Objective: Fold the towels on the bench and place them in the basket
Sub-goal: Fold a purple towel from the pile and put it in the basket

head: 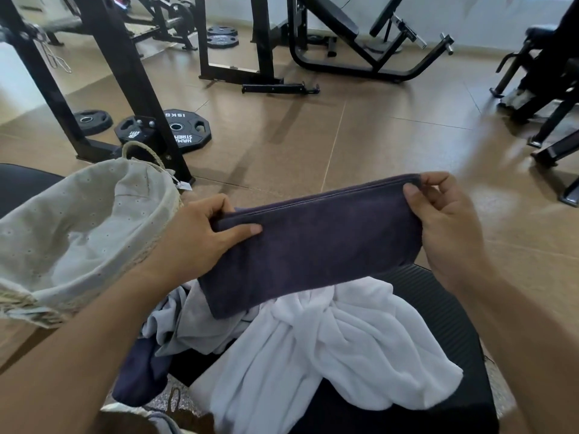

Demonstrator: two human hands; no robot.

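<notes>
Crumpled at the bottom centre of the frame lay a white towel (316, 349) on the black bench (445, 333), with a grey towel (188, 327) bunched to its left. Above them I held a dark purple towel (313, 242) (folded double along its top edge) stretched between my hands: my left hand (200, 236) pinched its left end, my right hand (445, 220) pinched its upper right corner. At the left of the frame sat the cloth-lined basket (78, 233).
</notes>
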